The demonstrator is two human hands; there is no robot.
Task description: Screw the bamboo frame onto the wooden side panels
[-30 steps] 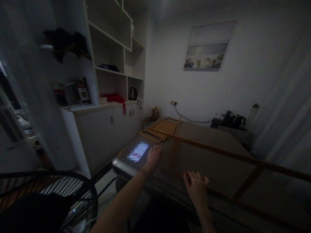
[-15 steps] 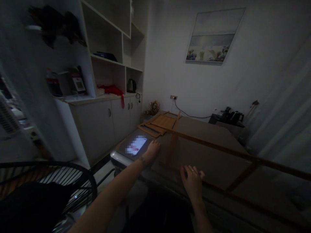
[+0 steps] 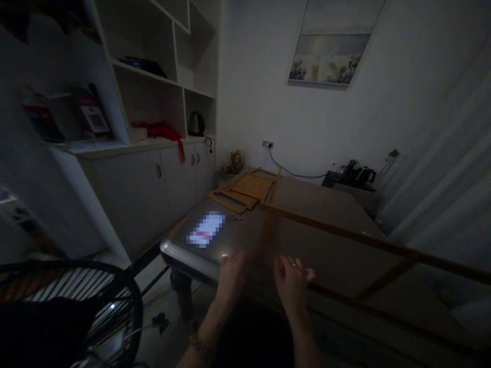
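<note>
My left hand is over the table's front edge, its fingers blurred but drawn together; whatever they may hold is too small to make out. Close by on the right, my right hand has curled fingers and a ring, and its grasp hides any contents. A wooden frame with crossbars lies along the table, its near rail by my right hand. Several small metal pieces, perhaps screws, lie beside a lit phone with a blurred-out screen.
Flat wooden panels are stacked at the far left of the brown table. A black round-backed chair stands at left, before white cabinets. Kettles sit on a stand at the far right.
My left hand has drawn back from beside the phone towards my right hand, uncovering the small metal pieces. My right hand has stayed much the same. The view has shifted slightly.
</note>
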